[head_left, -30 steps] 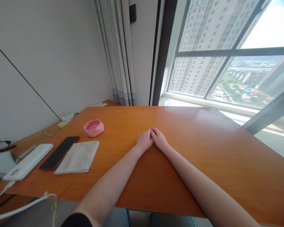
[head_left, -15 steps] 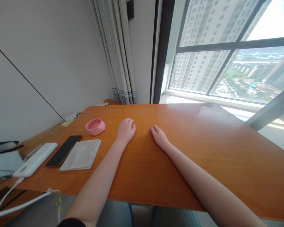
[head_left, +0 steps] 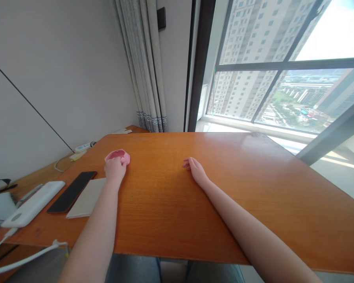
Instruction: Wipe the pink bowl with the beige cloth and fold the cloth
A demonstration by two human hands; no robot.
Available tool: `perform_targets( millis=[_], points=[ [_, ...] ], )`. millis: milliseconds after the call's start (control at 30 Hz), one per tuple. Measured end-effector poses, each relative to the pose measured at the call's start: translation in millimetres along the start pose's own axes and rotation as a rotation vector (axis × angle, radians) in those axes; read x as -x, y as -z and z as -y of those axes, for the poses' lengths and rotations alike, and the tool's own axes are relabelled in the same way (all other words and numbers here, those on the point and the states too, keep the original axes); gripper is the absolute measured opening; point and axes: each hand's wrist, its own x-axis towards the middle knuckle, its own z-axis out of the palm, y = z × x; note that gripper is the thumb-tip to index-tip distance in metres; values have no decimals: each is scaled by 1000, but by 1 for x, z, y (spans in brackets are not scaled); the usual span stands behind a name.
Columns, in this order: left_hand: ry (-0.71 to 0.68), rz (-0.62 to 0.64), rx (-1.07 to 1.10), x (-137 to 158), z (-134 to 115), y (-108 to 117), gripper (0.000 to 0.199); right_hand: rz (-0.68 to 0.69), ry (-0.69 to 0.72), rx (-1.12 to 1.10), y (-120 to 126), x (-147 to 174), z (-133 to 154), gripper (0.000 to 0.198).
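Grey wall [head_left: 47, 74], curtain [head_left: 144, 70] and window [head_left: 238, 94] stand behind a brown table [head_left: 171, 220] in the head view, the only one. What has just changed is the left hand [head_left: 114, 169]: a second ago it met the right hand [head_left: 195, 169], half a second ago it was apart over the wood, and now it is at the near side of the pink bowl [head_left: 126, 158]. Its fingers are bent at the rim, but the hand hides its own contact, so I cannot tell whether it grips or only touches. So the work has passed to the left hand alone; the right hand lies near the middle, loosely curled, apart from its partner and with nothing in it

Bowl and hand are at the table's far left, and the bowl sits where it sat, upright and apparently not lifted. Nearer the person, the left forearm now covers part of the cloth [head_left: 85, 200]; beside that lie a black phone [head_left: 72, 192] and a white power bank [head_left: 34, 204], a cable running from its near end
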Motion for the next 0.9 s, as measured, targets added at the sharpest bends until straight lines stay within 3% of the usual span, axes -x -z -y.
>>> perform_targets(
  millis=[100,200,333,433,533,767,900],
  points=[
    [-161,-2,61,9,-32,4,29,-122,-97,-175,1,-4,-1,42],
    [-382,28,182,32,-81,8,17,-182,-93,-187,4,-2,1,42],
    [-649,122,322,73,-149,11,13,-203,65,-42,7,5,9,40],
    [-780,180,374,94,-181,10,11,-202,171,1,8,8,15,37],
    [-847,207,414,102,-195,7,14,-183,217,61,10,8,14,31],
    [-842,250,468,100,-196,-8,15,-223,238,135,8,3,2,31],
    [-860,301,505,100,-194,3,18,-206,255,136,8,3,1,29]
  ],
)
